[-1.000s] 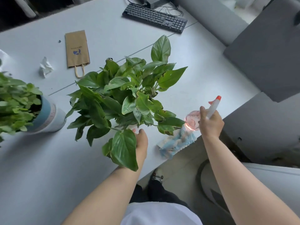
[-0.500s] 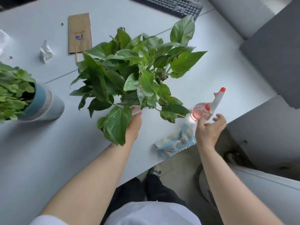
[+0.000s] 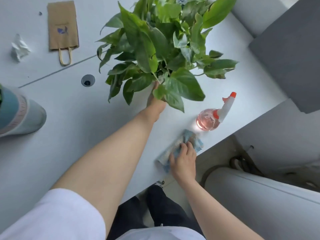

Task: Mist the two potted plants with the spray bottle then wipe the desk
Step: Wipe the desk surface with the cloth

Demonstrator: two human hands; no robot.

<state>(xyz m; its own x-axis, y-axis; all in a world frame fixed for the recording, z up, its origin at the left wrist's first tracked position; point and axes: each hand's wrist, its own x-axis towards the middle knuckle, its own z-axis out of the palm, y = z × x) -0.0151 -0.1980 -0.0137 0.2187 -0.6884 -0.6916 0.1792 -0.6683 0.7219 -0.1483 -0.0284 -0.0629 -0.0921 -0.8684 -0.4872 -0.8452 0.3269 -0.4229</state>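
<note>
A large leafy potted plant [image 3: 159, 47] stands mid-desk; its pot is hidden under the leaves. My left hand [image 3: 155, 103] reaches in under the foliage and holds the pot there. The second plant's blue and white pot [image 3: 19, 115] sits at the left edge. A pink spray bottle [image 3: 208, 119] with a white and orange nozzle stands alone near the desk's right edge. Just in front of it lies a blue cloth [image 3: 176, 146], and my right hand [image 3: 183, 161] presses on it with fingers curled into the fabric. The white desk [image 3: 69, 132] lies beneath everything.
A brown paper bag [image 3: 63, 26] lies flat at the back left, a crumpled tissue [image 3: 19, 48] beside it. A round cable hole [image 3: 88, 80] sits left of the big plant. Grey partitions [image 3: 287, 54] and a chair back [image 3: 259, 196] stand right of the desk edge.
My right hand let go of the spray bottle, which now stands on the desk, and dropped onto the blue cloth. My left hand pushed the big plant farther back.
</note>
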